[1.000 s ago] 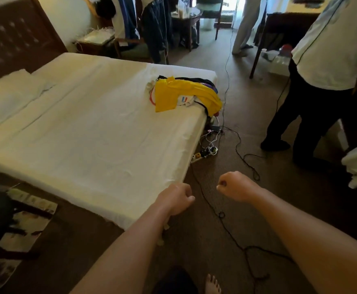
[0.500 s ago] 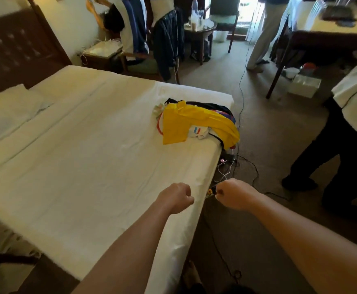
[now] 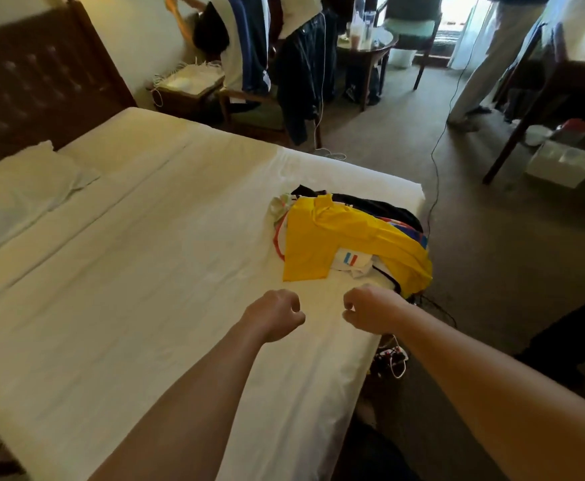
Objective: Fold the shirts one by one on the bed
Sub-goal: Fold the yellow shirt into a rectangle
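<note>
Both arms reach out over the wide bed with its white sheet [image 3: 117, 272]. The left hand [image 3: 273, 315] and the right hand [image 3: 370, 308] hover side by side above the sheet near the bed's right edge, each with its fingers curled into a loose fist that grasps nothing. Just beyond the hands, at the bed's far right corner, lies the heap of unfolded shirts [image 3: 350, 234]: a bright yellow cotton shirt [image 3: 322, 237] is spread on top, a white garment with red and blue stripes [image 3: 350, 262] pokes out beneath it, and dark fabric [image 3: 370, 204] shows at the back. A flat white pillow [image 3: 16, 189] rests at the head of the bed beside the dark tufted headboard [image 3: 30, 88]. A thin black cable [image 3: 438, 147] trails across the carpet to the right.
</note>
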### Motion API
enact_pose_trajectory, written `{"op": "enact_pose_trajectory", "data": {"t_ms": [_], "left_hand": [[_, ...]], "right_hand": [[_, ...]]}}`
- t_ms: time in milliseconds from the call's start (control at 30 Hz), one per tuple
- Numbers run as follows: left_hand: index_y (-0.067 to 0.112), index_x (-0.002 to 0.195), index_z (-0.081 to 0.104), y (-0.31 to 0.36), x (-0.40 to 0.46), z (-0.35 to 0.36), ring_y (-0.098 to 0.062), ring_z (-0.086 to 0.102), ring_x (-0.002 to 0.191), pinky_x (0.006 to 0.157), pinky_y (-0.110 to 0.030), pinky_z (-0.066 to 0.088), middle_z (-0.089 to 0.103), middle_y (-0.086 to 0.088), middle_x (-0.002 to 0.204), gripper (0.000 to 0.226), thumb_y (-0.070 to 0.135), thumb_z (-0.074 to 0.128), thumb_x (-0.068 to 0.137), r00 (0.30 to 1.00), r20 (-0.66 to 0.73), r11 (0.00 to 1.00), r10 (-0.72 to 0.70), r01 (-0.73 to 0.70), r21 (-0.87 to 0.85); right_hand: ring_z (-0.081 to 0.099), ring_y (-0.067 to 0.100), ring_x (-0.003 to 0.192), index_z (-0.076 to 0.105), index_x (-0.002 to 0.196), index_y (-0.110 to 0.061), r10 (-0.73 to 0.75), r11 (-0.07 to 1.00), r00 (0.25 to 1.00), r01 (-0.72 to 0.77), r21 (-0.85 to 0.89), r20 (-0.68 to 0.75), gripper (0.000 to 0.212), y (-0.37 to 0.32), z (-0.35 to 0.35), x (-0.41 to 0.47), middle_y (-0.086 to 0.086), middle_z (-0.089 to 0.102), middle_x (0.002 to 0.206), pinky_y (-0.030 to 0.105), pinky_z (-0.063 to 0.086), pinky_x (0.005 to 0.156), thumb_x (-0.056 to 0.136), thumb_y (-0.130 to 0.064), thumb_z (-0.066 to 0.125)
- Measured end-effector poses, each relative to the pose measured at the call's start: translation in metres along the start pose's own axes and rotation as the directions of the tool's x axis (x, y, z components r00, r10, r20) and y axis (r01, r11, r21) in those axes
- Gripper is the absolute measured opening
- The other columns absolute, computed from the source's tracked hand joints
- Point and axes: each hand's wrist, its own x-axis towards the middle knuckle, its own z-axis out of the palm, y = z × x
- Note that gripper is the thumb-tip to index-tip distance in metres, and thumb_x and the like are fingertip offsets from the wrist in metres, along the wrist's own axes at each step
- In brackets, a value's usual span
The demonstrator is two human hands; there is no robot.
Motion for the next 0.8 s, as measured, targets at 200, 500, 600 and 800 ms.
{"op": "enact_pose_trajectory", "data": {"t_ms": [200, 500, 600, 800], "left_hand": [[0.022, 0.116, 0.068, -0.01, 0.108, -0.034, -0.022, 0.064, 0.102, 0.089, -0.043, 0.056, 0.067, -0.005, 0.122, 0.033, 0.043, 0.058, 0.094, 0.995, 0.017, 0.992, -0.103, 0.104, -0.075], [0.021, 0.108, 0.07, -0.04, 0.272, -0.049, -0.019, 0.064, 0.09, 0.082, -0.042, 0.056, 0.067, 0.0, 0.104, 0.023, 0.035, 0.06, 0.093, 0.969, 0.065, 0.946, -0.239, 0.247, -0.211], [0.023, 0.105, 0.069, -0.054, 0.314, -0.032, -0.017, 0.063, 0.089, 0.081, -0.039, 0.055, 0.067, 0.003, 0.098, 0.02, 0.036, 0.061, 0.093, 0.956, 0.09, 0.917, -0.277, 0.292, -0.272], [0.024, 0.102, 0.069, -0.075, 0.342, 0.011, -0.018, 0.064, 0.088, 0.081, -0.04, 0.055, 0.068, 0.004, 0.096, 0.018, 0.036, 0.06, 0.093, 0.92, 0.172, 0.861, -0.352, 0.391, -0.325]], "right_hand": [[0.063, 0.026, 0.105, 0.064, 0.121, -0.019, -0.022, 1.0, 1.0, 0.022, 0.007, 0.002, 0.031, 0.048, -0.042, 0.14, 0.005, 0.064, 0.119, 0.038, 0.055, 0.086, 0.101, -0.036, 0.047], [0.065, 0.028, 0.098, 0.068, 0.115, -0.012, 0.052, 0.979, 0.998, -0.06, 0.195, 0.047, 0.026, 0.125, -0.043, 0.361, 0.01, 0.067, 0.112, 0.041, 0.059, 0.08, 0.096, -0.025, 0.056], [0.056, 0.03, 0.116, 0.062, 0.13, -0.016, 0.082, 0.974, 0.996, -0.084, 0.21, 0.019, 0.035, 0.141, -0.021, 0.416, 0.009, 0.059, 0.13, 0.043, 0.053, 0.091, 0.097, -0.027, 0.057], [0.041, 0.033, 0.132, 0.047, 0.142, -0.024, 0.181, 0.981, 0.983, -0.181, 0.071, 0.011, 0.05, 0.15, 0.025, 0.471, 0.007, 0.049, 0.141, 0.048, 0.035, 0.106, 0.095, -0.036, 0.06]]}}
